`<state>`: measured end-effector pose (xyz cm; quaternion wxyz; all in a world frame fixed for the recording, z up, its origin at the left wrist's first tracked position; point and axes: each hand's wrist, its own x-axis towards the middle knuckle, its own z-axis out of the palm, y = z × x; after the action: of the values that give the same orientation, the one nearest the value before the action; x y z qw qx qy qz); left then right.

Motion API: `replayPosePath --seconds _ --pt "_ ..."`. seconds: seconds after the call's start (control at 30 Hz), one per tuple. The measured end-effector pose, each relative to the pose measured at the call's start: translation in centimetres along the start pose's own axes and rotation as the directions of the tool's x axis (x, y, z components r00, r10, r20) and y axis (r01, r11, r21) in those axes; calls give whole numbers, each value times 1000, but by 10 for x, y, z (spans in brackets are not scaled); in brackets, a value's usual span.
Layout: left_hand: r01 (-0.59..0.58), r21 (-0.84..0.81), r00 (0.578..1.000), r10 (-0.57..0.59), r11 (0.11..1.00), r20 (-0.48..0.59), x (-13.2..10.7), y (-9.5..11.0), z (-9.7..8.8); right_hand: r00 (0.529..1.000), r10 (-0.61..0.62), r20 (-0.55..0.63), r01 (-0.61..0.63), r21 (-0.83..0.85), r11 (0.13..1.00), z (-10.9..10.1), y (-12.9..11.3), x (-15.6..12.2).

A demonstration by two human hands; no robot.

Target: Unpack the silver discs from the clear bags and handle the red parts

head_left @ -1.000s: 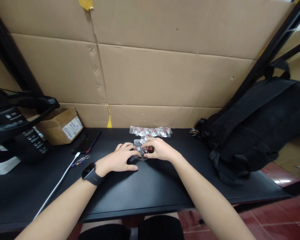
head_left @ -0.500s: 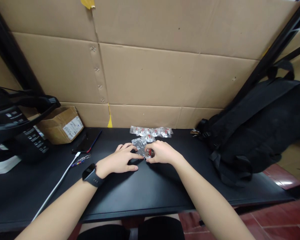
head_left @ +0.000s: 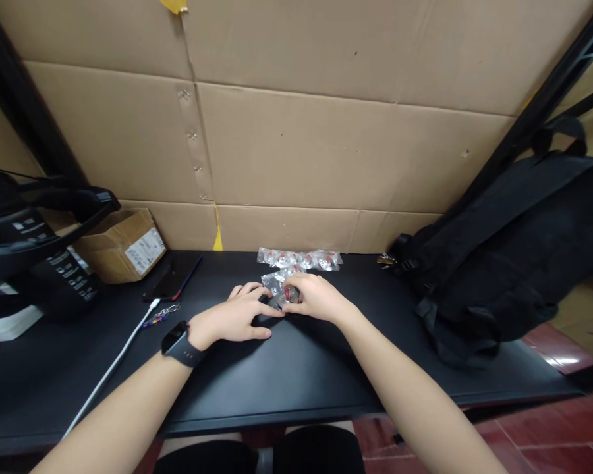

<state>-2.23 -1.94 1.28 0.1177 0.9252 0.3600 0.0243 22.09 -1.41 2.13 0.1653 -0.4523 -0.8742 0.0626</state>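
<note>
My right hand pinches a small round clear piece with a red part on it, tilted, between thumb and fingers. Beside it lies a small clear plastic bag, close against the piece; whether the piece is inside the bag I cannot tell. My left hand rests flat with its fingers spread, the fingertips at the left and lower edges of the bag. Just beyond sit several similar round pieces in clear bags, lined up along the cardboard; one nearer piece is partly covered by my right hand.
At the left are a phone with a white cable, a keychain, an open cardboard box and a large black bottle. A black backpack leans at the right. A cardboard wall backs the black table.
My right hand has shifted slightly left with the round piece, which now tilts and sits closer to the bag. My left hand has stayed about where it was.
</note>
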Motion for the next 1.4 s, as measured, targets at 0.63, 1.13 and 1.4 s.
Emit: replayPosePath --seconds 0.63,1.13,1.4 --pt "-6 -36 999 7 999 36 -2 1 -1 992 -49 -117 56 51 997 18 15 9" --pt "19 -87 987 -5 996 163 0 -2 -3 998 15 -58 -7 132 991 25 22 17" --pt "-9 -92 982 26 996 186 -1 -4 -2 992 6 -127 -7 -9 1000 32 13 18"
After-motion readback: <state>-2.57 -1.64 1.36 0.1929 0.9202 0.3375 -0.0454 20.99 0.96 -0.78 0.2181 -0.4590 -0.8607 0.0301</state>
